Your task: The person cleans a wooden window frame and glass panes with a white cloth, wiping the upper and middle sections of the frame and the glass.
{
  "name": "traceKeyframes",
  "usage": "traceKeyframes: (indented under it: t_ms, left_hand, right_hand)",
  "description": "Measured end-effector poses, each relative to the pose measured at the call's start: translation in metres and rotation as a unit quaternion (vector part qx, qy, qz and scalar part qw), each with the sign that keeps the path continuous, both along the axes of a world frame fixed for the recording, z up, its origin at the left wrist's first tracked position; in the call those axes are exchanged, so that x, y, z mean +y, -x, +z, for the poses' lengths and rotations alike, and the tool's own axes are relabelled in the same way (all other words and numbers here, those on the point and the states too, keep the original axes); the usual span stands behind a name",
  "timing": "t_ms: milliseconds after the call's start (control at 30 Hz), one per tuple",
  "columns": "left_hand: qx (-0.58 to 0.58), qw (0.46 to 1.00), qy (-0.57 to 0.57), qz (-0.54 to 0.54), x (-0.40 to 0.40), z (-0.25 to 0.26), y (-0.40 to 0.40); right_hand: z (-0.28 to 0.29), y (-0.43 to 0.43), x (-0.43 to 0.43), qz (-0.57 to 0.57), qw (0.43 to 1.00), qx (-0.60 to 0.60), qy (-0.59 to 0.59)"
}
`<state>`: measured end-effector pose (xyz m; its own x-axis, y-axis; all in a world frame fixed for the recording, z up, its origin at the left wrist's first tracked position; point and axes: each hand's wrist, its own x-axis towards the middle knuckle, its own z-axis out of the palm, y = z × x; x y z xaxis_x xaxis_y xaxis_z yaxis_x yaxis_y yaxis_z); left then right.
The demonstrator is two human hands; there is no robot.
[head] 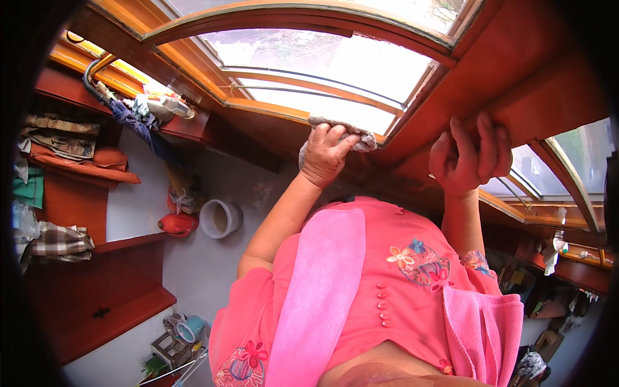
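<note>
My left hand (325, 154) grips a folded grey cloth (346, 129) at the lower edge of a wooden window frame (271, 107). Bright glass panes (319, 53) and a thin metal rod lie just beyond it. To the right, my right hand (469, 157) is raised, its fingers bent and apart, with nothing seen in it. It is nearest to a reddish-brown wood panel (527, 96); whether the fingertips touch the panel cannot be told. A pink towel (321, 290) hangs over my embroidered coral top (387, 251).
A white bucket (221, 219) with murky liquid stands on the grey floor, beside a red plastic vessel (178, 224). A dark blue umbrella (133, 123) hangs at the left ledge. Folded clothes (82, 155) lie on shelves. A second window (546, 164) is at the right.
</note>
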<state>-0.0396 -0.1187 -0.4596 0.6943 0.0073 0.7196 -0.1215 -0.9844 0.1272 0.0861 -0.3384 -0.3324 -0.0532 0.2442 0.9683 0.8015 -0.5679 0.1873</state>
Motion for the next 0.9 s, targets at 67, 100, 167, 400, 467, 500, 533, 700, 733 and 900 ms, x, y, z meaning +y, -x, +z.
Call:
traceKeyframes:
  t_ms: [67,100,167,400,467,500,533,700,733,900]
  left_hand:
    - [-0.068,0.997,0.019,0.021,0.004,0.016,-0.001]
    - [-0.101,0.994,0.012,0.05,0.006,0.026,-0.003]
    - [-0.164,0.984,0.016,0.067,0.01,0.04,-0.01]
    - [-0.101,0.993,0.036,0.058,0.017,-0.034,0.0]
    - [-0.068,0.995,0.039,0.057,0.018,-0.038,0.007]
    - [-0.068,0.995,0.038,0.059,0.021,-0.035,0.007]
    - [-0.055,0.996,0.039,0.053,0.025,-0.032,0.006]
    - [-0.165,0.983,0.062,0.044,0.04,0.027,-0.002]
    - [-0.177,0.981,0.065,0.035,0.044,0.044,-0.003]
    - [-0.244,0.966,0.048,0.065,0.043,0.054,-0.011]
  right_hand:
    - [-0.002,-0.001,-0.001,-0.012,1.0,-0.002,0.003]
    - [-0.002,0.0,-0.001,-0.01,1.0,-0.001,0.004]
    - [-0.001,0.0,-0.001,-0.008,1.0,0.0,0.002]
    - [-0.001,-0.001,0.0,-0.009,1.0,-0.015,-0.006]
    - [-0.001,0.001,0.0,-0.025,1.0,-0.007,-0.004]
    - [-0.001,0.0,0.001,-0.023,1.0,-0.007,-0.004]
    - [-0.002,0.0,0.002,-0.02,1.0,-0.008,-0.002]
    - [-0.002,-0.001,0.0,-0.027,0.999,-0.018,-0.001]
    - [-0.001,-0.001,0.0,-0.027,0.999,-0.017,0.002]
    - [-0.002,-0.001,0.0,-0.035,0.999,-0.02,0.0]
